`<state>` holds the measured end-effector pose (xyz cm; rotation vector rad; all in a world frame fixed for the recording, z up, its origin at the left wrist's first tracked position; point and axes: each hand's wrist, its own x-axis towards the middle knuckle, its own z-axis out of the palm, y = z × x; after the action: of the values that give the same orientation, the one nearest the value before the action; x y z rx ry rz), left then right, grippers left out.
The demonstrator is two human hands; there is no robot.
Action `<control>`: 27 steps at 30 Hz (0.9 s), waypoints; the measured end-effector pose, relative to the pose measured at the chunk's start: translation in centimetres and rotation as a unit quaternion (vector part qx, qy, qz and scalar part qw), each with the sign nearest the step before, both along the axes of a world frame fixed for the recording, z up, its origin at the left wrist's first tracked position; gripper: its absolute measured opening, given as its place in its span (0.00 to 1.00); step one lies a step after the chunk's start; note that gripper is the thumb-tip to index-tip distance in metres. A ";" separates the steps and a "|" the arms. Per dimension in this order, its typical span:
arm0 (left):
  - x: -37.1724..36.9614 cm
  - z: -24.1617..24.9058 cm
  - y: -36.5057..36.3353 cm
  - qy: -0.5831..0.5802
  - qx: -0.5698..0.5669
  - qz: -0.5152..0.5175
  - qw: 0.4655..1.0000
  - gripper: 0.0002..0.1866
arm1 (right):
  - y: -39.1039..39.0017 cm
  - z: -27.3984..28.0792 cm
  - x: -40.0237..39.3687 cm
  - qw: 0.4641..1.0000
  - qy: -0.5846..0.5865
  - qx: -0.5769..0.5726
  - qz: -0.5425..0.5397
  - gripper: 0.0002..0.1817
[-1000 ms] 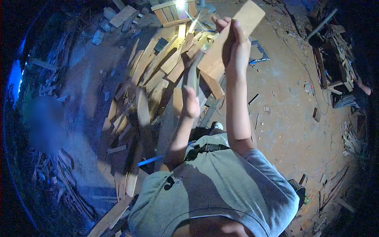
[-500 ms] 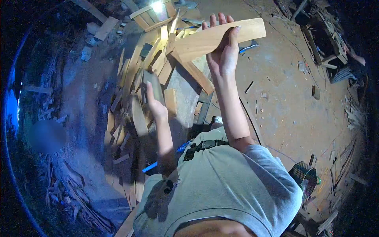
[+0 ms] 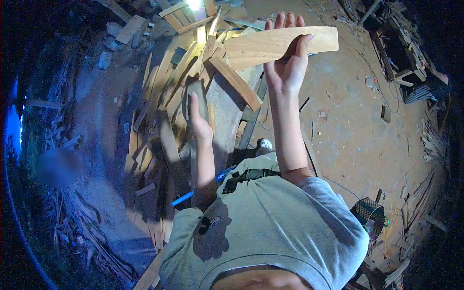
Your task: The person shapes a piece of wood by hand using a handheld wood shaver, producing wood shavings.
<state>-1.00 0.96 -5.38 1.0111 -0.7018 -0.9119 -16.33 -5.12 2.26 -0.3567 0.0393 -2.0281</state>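
Note:
My right hand [image 3: 288, 72] grips a pale, slightly curved wooden board [image 3: 251, 48] with a rounded far corner, thumb across its face and fingertips showing past its upper edge. The board is held up over the wood pile, pointing left to right. My left hand [image 3: 200, 126] is closed on a narrow, shadowed piece of wood [image 3: 198, 92], its thumb along the near face and its other fingers hidden behind. A loose wooden slat [image 3: 238, 83] lies slanted between the two hands, on the pile beneath.
Several cut wood pieces [image 3: 166, 130] are heaped at the left, beside a flat grey surface [image 3: 227, 116]. At the top stands a slatted wooden crate [image 3: 176, 21] near a bright lamp [image 3: 195, 5]. A mesh basket [image 3: 368, 212] sits at lower right on the dirt floor [image 3: 348, 125].
My right hand and the curved board have shifted right, and the board lies more level. My left hand has moved slightly right and up with the shadowed piece.

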 end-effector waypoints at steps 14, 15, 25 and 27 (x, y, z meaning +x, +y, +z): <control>-0.2 4.6 -1.7 -0.201 -0.271 -0.089 0.937 0.31 | -0.1 -0.8 1.6 0.990 0.100 -0.003 0.099 0.21; 0.1 1.0 -2.1 -0.090 -0.206 -0.072 0.972 0.30 | -0.3 -1.1 2.1 0.981 0.117 -0.019 0.156 0.19; -2.2 4.7 -3.5 -0.166 -0.261 -0.014 0.951 0.37 | 0.0 1.6 5.9 0.986 0.162 0.035 0.009 0.17; -2.3 5.1 -3.6 -0.213 -0.291 -0.008 0.933 0.37 | -0.7 2.5 5.4 0.983 0.172 0.059 -0.021 0.17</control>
<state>-3.26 -2.67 -0.31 0.6640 -1.2612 -0.4417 -10.93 -5.81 4.77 -0.6328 0.3818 -1.9734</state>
